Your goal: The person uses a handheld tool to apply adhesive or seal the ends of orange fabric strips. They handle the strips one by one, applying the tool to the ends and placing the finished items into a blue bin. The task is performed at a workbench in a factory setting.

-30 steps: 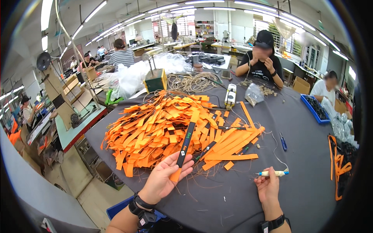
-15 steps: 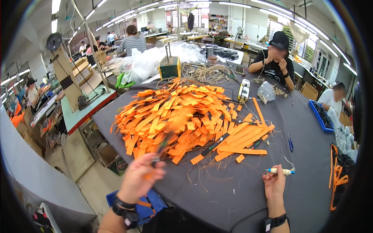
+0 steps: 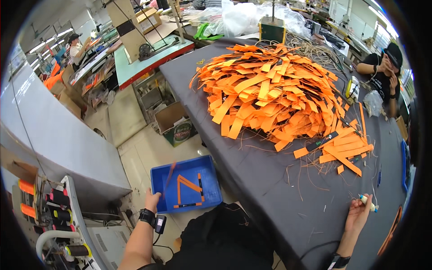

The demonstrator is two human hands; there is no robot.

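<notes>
My left hand is closed at the left rim of a blue plastic bin, low beside the table. A motion-blurred orange strip rises from its fingertips over the bin. Inside the bin lie several orange strips with black parts. My right hand, at the table's right, grips a slim pen-like tool, pale with blue ends. A large heap of orange strips covers the middle of the table, with a looser bunch at its right front.
Loose threads lie on the dark grey tabletop. A cardboard box stands on the floor left of the table, near thread spools. A yellow-white device and coiled cord lie behind the heap. A co-worker sits at far right.
The view has swung left and down. My left hand has moved from before the heap down to the blue bin with an orange strip. My right hand still holds the pen-like tool.
</notes>
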